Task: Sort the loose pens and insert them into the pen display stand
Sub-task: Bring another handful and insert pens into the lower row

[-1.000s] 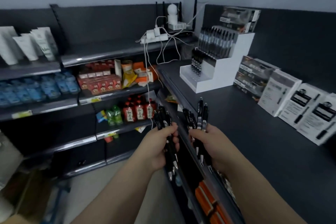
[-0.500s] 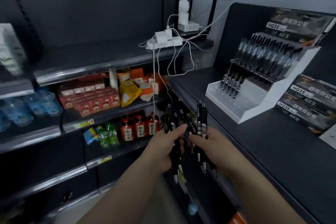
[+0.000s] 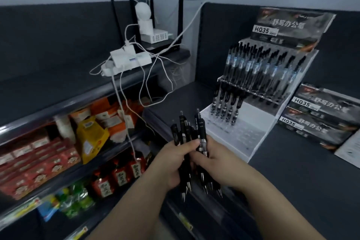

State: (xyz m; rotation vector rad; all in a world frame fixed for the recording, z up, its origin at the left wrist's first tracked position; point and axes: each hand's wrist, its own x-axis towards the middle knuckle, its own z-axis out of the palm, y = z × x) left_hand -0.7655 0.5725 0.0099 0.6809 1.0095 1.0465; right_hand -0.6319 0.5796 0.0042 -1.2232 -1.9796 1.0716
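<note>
A bundle of several black pens stands upright, tips down, gripped by both hands together. My left hand curls round the bundle from the left and my right hand holds it from the right. The white stepped pen display stand sits on the dark counter just beyond and right of the hands. Its top tier is full of black pens, the middle tier holds a short row at its left end, and the lowest tier shows open holes.
Boxes marked HQ35 lie right of the stand, with white packaging at the edge. A power strip with trailing white cables and a router sit on the shelf behind. Shelves of snack boxes and bottles fill the left.
The two hands have come together, merging two bunches of pens into one bundle. The view has moved closer to the display stand, which now looms larger on the right.
</note>
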